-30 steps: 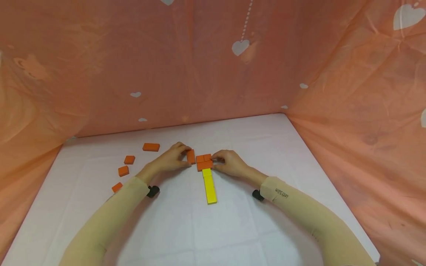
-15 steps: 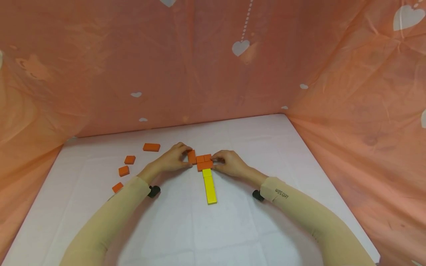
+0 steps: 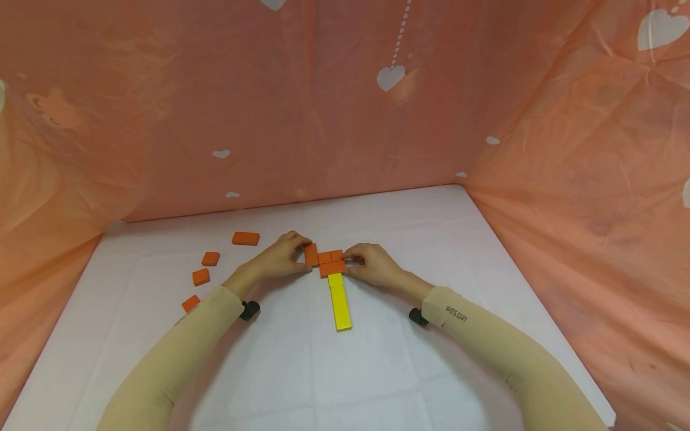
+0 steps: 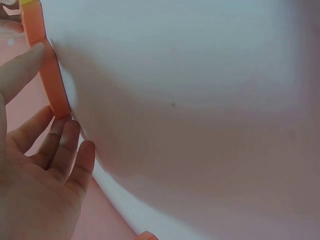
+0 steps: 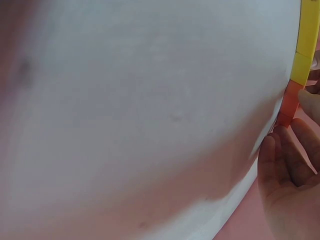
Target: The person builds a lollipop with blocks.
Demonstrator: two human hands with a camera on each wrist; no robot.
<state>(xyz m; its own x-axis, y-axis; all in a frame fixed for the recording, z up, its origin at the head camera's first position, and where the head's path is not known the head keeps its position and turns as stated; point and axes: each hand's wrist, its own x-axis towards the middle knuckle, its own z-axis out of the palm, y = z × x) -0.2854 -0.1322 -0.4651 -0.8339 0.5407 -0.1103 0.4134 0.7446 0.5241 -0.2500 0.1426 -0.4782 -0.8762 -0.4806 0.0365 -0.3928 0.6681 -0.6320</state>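
Head view showed two bare hands over a white table (image 3: 377,371). The left hand (image 3: 277,254) pinched an upright-lying orange block (image 3: 311,255) by its far and near ends, thumb nearest the person, index finger at the far end. That block lay lengthwise away from the person, its right side touching an orange cluster. The right hand (image 3: 373,263) held the right end of this cluster between curled thumb and fingertips; how firmly it pressed, I could not tell. Two small orange blocks, the left one (image 3: 324,258) and the right one (image 3: 336,255), sat side by side along the far edge of a long orange block (image 3: 332,269). Against its near edge stood a small yellow block (image 3: 335,279), joined end to end with a long yellow block (image 3: 340,307) running toward the person.

Well apart on the left, four loose pieces lay in a curving row: a far bar (image 3: 245,239), then three shorter pieces, the farthest (image 3: 211,259), the middle (image 3: 201,277) and the nearest (image 3: 191,303), just beside the left sleeve (image 3: 178,353). Lettering marked the right sleeve (image 3: 501,353). Behind hung an orange-pink curtain (image 3: 345,120) with pale hearts.
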